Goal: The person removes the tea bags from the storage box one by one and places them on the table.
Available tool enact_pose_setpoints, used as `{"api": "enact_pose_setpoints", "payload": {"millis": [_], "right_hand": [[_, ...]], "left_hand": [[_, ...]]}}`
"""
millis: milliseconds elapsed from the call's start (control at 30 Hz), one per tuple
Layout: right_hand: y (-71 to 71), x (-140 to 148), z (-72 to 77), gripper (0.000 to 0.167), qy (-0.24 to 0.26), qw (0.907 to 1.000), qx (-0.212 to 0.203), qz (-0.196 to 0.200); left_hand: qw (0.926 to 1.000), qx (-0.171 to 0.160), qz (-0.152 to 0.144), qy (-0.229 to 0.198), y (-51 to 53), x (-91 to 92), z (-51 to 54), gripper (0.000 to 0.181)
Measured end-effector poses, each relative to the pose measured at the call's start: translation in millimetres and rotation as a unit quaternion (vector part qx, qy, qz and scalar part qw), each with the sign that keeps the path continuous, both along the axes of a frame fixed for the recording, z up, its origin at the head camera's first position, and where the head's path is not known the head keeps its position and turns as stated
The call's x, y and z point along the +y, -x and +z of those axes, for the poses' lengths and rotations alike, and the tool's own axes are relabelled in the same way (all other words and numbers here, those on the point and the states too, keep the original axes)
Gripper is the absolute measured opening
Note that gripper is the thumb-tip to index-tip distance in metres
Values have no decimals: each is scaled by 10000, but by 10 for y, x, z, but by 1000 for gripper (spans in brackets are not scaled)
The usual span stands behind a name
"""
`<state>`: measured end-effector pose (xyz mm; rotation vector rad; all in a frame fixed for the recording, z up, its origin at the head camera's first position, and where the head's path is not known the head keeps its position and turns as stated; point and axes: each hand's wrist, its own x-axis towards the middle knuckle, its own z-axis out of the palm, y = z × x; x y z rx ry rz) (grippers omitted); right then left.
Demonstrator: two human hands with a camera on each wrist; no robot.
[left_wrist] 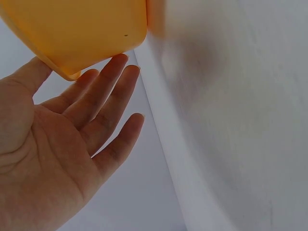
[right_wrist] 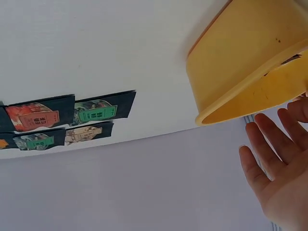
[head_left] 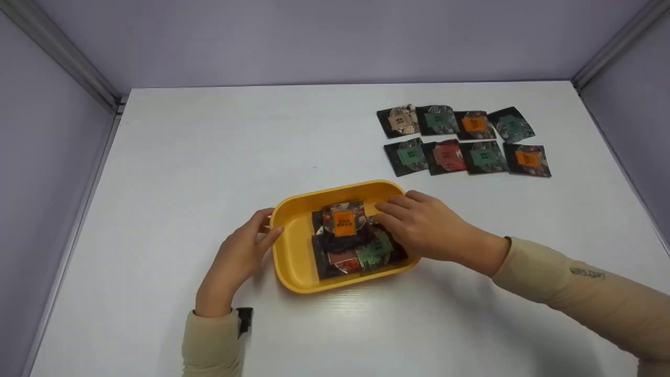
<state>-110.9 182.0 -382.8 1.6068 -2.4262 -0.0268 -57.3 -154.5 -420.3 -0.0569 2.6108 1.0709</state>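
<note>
A yellow plastic tub (head_left: pixel 293 262) with rounded corners holds several dark square sachets in an overlapping pile. The top sachet (head_left: pixel 344 224) bears an orange label; below it are a red-labelled sachet (head_left: pixel 343 259) and a green-labelled sachet (head_left: pixel 376 248). My left hand (head_left: pixel 238 262) grips the tub's left end, thumb over the rim and fingers under it outside, as the left wrist view also shows. My right hand (head_left: pixel 434 230) reaches over the right end, fingertips above the pile. In the right wrist view its outer fingers (right_wrist: pixel 269 144) are extended; thumb and index tips are hidden.
Two rows of dark sachets with green, red, orange and beige labels lie at the back right of the white table (head_left: pixel 220 146), such as a red-labelled sachet (head_left: pixel 447 156). Pale walls (head_left: pixel 335 42) enclose the table's back and sides.
</note>
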Motion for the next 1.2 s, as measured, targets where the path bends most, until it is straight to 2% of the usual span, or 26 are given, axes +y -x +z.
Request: {"api": "enact_pose_setpoints", "payload": {"millis": [100, 300, 533, 733, 833, 967, 1200], "right_hand": [[16, -69, 14, 31, -298, 9994, 81, 171], [47, -204, 46, 38, -885, 9956, -45, 310], [84, -386, 91, 40, -1625, 9861, 12, 333], [118, -567, 88, 40, -2066, 9781, 9, 255], [119, -654, 76, 42, -2146, 9764, -204, 122], [114, -743, 54, 55, -2307, 9717, -478, -140], [115, -836, -9, 66, -2751, 9603, -391, -256]], "left_hand": [[10000, 6, 2, 4, -5, -4, 1, 52], [9999, -125, 43, 2, -1, -8, 1, 53], [9999, -127, 39, 8, 0, -8, 0, 54], [9999, -135, 28, 9, 2, -9, -5, 54], [9999, -122, 23, 11, 3, -8, -5, 54], [10000, 28, -45, 16, 0, -8, 1, 52], [10000, 64, -62, 41, -8, -3, -7, 52]]}}
